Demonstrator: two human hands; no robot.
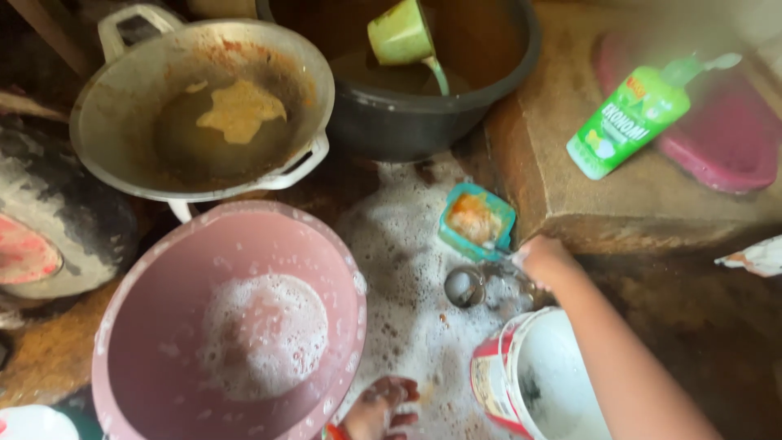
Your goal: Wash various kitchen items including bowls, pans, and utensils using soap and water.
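I count one pink basin (163,326) holding suds, one grey wok (106,130) with murky water, one black tub (423,122) with a green scoop (403,37) in it, and one white bucket (554,383). My right hand (542,261) grips a clear glass (481,285) lying on the foamy floor, just beside a teal soap dish (478,222). My left hand (379,407), wet and half-curled, holds nothing I can make out.
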